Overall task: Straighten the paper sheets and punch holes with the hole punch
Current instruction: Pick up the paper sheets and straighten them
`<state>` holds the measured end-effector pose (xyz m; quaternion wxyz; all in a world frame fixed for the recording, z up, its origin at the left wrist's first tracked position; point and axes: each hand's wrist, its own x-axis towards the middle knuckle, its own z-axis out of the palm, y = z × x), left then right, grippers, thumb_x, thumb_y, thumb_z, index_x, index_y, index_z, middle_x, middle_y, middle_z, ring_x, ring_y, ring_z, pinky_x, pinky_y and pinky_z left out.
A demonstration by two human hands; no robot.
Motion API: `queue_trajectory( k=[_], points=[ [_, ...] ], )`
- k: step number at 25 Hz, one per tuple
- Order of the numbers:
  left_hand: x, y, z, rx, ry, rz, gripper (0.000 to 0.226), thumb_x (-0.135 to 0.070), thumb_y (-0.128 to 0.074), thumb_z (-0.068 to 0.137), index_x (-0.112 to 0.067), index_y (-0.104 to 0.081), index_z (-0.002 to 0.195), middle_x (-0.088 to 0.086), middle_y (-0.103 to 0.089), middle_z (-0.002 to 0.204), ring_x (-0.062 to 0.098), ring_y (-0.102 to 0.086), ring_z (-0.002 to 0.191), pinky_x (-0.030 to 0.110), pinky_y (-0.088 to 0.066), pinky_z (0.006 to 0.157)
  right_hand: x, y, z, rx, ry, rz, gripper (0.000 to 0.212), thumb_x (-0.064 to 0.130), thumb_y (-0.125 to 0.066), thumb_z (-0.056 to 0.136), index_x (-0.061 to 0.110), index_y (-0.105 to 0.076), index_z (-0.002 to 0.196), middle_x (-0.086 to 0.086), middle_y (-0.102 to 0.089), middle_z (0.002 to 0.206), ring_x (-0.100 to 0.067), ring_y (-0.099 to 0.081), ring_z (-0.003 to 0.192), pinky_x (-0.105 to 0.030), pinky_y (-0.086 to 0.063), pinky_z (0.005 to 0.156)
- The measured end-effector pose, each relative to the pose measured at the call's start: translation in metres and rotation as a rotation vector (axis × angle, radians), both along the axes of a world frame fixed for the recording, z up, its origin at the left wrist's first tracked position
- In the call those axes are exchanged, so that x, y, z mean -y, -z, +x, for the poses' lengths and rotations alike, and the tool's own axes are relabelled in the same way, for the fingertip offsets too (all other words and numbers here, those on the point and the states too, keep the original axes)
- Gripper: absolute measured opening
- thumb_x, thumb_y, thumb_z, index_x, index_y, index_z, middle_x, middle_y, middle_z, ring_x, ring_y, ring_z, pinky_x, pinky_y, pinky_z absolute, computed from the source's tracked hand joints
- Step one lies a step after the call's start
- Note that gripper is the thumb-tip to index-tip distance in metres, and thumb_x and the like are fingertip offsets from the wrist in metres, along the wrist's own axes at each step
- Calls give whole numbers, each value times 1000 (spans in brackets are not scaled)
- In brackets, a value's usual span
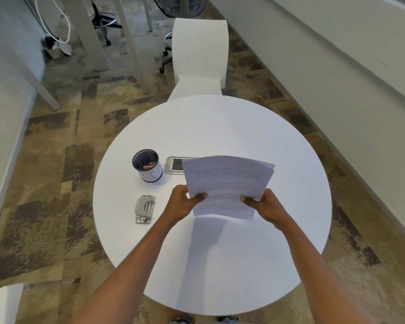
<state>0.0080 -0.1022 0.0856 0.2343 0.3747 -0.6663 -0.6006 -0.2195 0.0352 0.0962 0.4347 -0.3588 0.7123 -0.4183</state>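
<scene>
I hold a small stack of printed paper sheets (228, 181) in the air above the round white table (220, 265). The sheets are fanned slightly, their far corners not lined up. My left hand (184, 203) grips the stack's lower left edge, thumb on top. My right hand (265, 206) grips the lower right edge the same way. A grey metal hole punch (145, 208) lies flat on the table to the left of my left hand, apart from it.
A black mesh pen cup (147, 165) stands behind the punch. A grey power inset (177, 165) in the tabletop is partly hidden by the sheets. A white chair (200, 57) stands at the table's far side. Patterned carpet surrounds the table.
</scene>
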Motion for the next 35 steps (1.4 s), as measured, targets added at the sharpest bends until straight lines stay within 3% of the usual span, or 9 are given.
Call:
queue_trajectory(
  k=[6,9,11,14,15,18,23,29,35],
  points=[
    [-2,-2,-1,33,38,7,23,-25,-76,80,-39,-71,98,-27,-72,97,-6,-66,91,4,-48,68,-7,11,-3,34,-98,77,28,16,-74,85,31,-70,109,5,-73,113,-13,-69,103,-42,-55,95],
    [-5,0,-1,33,39,34,21,-28,-75,80,-38,-72,99,-21,-74,99,0,-68,93,16,-56,74,-9,14,-1,-8,-45,65,29,19,-70,88,13,-69,117,-6,-72,116,-22,-68,105,-48,-53,96],
    [-2,-9,-3,42,35,49,24,-28,-76,79,-29,-73,103,-13,-74,104,4,-69,96,28,-58,84,-5,2,-9,-48,-12,38,24,19,-71,88,5,-74,107,-14,-74,108,-21,-69,95,-41,-55,88],
    [8,-42,-3,-61,24,-31,18,-31,-69,85,-19,-70,98,-6,-73,104,-10,-61,92,37,-56,83,0,-29,-26,-170,-54,20,21,16,-71,88,-5,-74,91,-28,-72,99,-21,-63,82,-36,-46,72],
    [15,-55,-1,-115,1,-61,33,-40,-66,85,-12,-66,102,0,-72,107,-12,-57,92,38,-55,83,4,-41,-32,-237,-93,20,22,15,-71,88,-7,-74,89,-29,-72,96,-23,-64,80,-36,-46,71],
    [44,-91,8,-218,-15,-72,75,-69,-66,68,-14,-63,118,-3,-70,116,2,-62,107,17,-51,86,14,-74,-48,-455,-250,71,18,15,-69,88,-2,-75,88,-22,-73,93,-34,-69,84,-47,-55,78],
    [60,-117,5,104,285,-185,36,-46,-81,68,-32,-72,99,-16,-74,98,-1,-68,91,9,-50,70,31,-111,-49,-579,-438,118,15,20,-68,89,12,-77,97,-6,-76,101,-25,-71,82,-41,-60,76],
    [59,-100,9,24,139,-109,14,-30,-75,78,-17,-77,80,-5,-75,81,6,-65,69,17,-48,59,31,-111,-74,-435,-506,225,20,21,-73,85,11,-76,102,-5,-76,105,-23,-73,88,-43,-60,85],
    [53,-72,32,-122,6,47,19,-26,-75,77,-9,-76,86,-2,-76,93,14,-68,82,23,-55,71,-12,-60,-80,282,-257,82,37,8,-79,77,13,-73,113,-14,-72,115,-34,-66,111,-49,-56,92]
  ],
)
